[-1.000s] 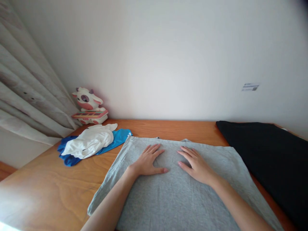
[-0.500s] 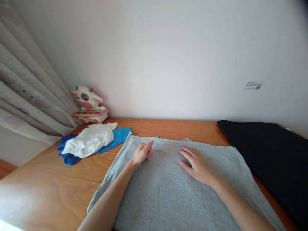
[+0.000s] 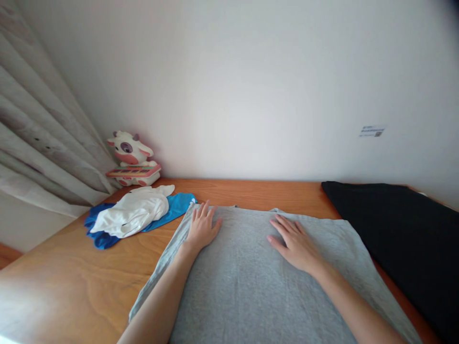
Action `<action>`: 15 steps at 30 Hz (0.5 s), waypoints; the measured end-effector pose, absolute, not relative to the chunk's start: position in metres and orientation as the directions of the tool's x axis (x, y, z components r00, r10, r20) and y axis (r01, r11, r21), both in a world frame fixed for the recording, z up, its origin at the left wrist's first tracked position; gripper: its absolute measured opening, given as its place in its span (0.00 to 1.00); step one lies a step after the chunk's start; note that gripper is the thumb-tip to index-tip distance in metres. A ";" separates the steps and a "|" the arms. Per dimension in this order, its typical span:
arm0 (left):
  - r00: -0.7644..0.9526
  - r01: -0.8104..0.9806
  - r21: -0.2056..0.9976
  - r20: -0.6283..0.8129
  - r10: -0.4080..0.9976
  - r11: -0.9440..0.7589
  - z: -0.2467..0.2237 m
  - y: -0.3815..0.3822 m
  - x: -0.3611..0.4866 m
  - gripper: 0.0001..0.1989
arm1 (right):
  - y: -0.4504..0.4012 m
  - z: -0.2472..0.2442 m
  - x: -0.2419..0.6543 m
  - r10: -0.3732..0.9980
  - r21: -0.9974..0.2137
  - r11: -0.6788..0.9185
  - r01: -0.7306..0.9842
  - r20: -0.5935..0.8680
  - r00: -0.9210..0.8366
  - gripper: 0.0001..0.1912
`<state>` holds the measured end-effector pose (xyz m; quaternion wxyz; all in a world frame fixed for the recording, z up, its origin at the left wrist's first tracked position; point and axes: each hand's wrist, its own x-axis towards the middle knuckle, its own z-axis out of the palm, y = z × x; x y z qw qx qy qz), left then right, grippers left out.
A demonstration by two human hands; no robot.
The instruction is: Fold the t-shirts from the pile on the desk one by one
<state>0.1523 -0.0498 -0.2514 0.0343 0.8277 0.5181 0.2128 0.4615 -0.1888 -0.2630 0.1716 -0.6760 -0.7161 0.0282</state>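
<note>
Head view, grey cloth [image 3: 251, 296]: soft heathered knit, flat on the wood-grained table [image 3: 71, 282].
Hands: left hand [image 3: 202, 229] and right hand [image 3: 294, 244] on it, fingers spread, each grip released.
Black cloth [image 3: 405, 239]: smooth, dark, along the grey's right edge.
White cloth [image 3: 134, 210]: crumpled over blue fabric [image 3: 174, 210].
Cow toy [image 3: 132, 160]: rounded, by the curtain [image 3: 46, 138].

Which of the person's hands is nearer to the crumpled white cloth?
Left. The left hand lies right of the white cloth; the right hand lies farther right, both on flat grey fabric.
</note>
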 end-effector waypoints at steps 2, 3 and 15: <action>0.317 0.910 0.204 0.219 0.923 -0.361 -0.254 -0.048 0.145 0.30 | -0.185 -0.267 0.471 0.977 -0.212 -0.076 0.974 0.182 0.116 0.35; 0.293 0.926 0.189 0.183 0.938 -0.326 -0.255 -0.046 0.142 0.31 | -0.184 -0.269 0.477 0.968 -0.185 -0.148 0.972 0.174 0.180 0.36; 0.117 0.989 0.060 0.232 0.966 -0.134 -0.238 -0.051 0.140 0.25 | -0.196 -0.267 0.528 0.841 -0.157 -0.377 0.913 0.354 0.409 0.25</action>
